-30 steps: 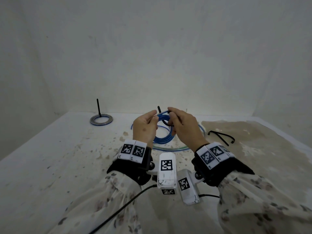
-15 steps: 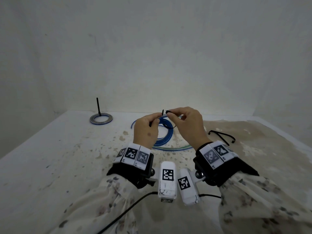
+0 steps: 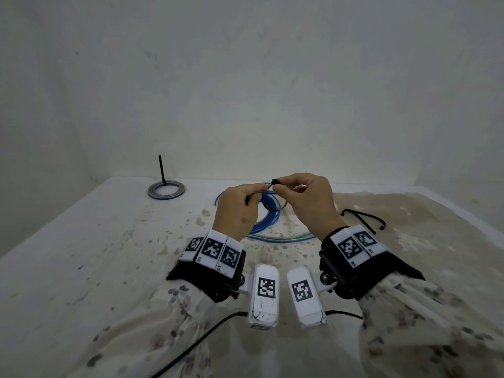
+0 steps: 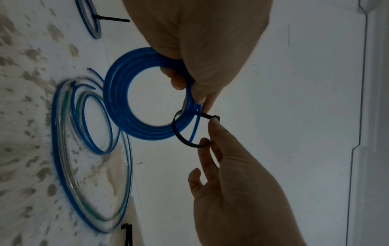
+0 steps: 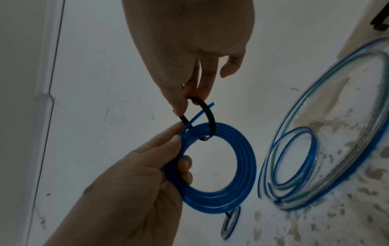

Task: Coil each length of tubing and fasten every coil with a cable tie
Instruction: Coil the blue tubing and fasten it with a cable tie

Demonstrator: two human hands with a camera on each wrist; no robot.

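Observation:
My left hand [image 3: 257, 193] grips a small coil of blue tubing [image 3: 268, 214] held above the table. In the left wrist view the coil [image 4: 118, 108] hangs from the left fingers [image 4: 179, 83]. A black cable tie [image 4: 179, 133] loops loosely around its strands. My right hand [image 3: 278, 186] pinches the tie at its head [image 3: 275, 181]. In the right wrist view the right fingers [image 5: 181, 106] hold the tie [image 5: 210, 119] just above the coil [image 5: 231, 196]. A loose blue tube end sticks out beside the tie.
Loose loops of blue, clear and green tubing [image 3: 278, 237] lie on the stained white table [image 3: 95, 255] beneath my hands. A tied coil [image 3: 166, 190] with an upright tie tail sits at the back left. Spare black cable ties [image 3: 362, 219] lie to the right. Walls close in behind.
Both hands rose slightly with the coil. The tie's free end, which stood upright, now meets the head, forming a loop around the coil.

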